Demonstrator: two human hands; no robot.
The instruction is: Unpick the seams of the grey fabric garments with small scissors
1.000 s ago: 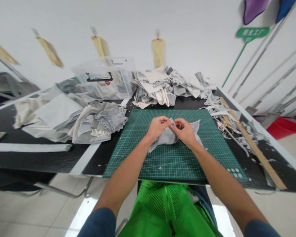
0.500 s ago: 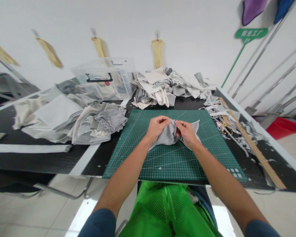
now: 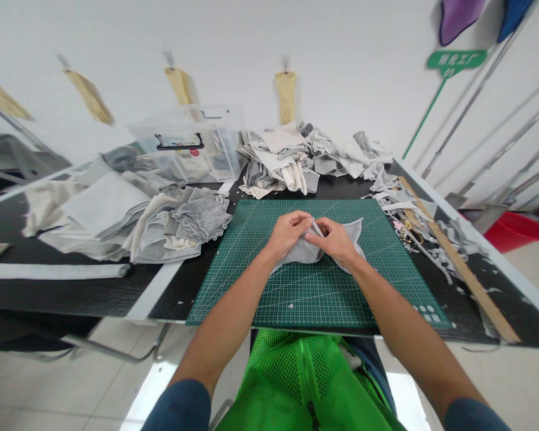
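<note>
Where the white roll (image 3: 54, 271) lies: far left on the black table (image 3: 49, 296), running side to side.
Cloth pile (image 3: 103, 206): grey and cream, loose heap, left of the mat.
Clear box (image 3: 155, 157): behind that heap, black handle facing front.
Stacked cloths (image 3: 281, 157): just beyond the mat's back edge.
Green mat (image 3: 251, 293): gridded, under both hands.
Left hand (image 3: 287, 233): thumb and forefinger together, clamped on the raised edge of the grey cloth.
Grey cloth (image 3: 303, 254): over the mat, between and below the fingers; long axis roughly side to side, right corner angled away from the body. Bunched at the middle, gathered edge up at the fingertips.
Right hand (image 3: 339, 242): thumb reaching left against the raised edge, fingers curled behind; can't tell if clamped. Dark gap under the palm, contents unclear.
Nearer hand: neither clearly; both meet at the raised edge, fingertips almost touching.
Scraps (image 3: 393, 182): strewn right of the mat.
Wooden strip (image 3: 467, 272): slanting through them toward the near edge.
Red bucket (image 3: 516, 230): beyond the table's right side.
</note>
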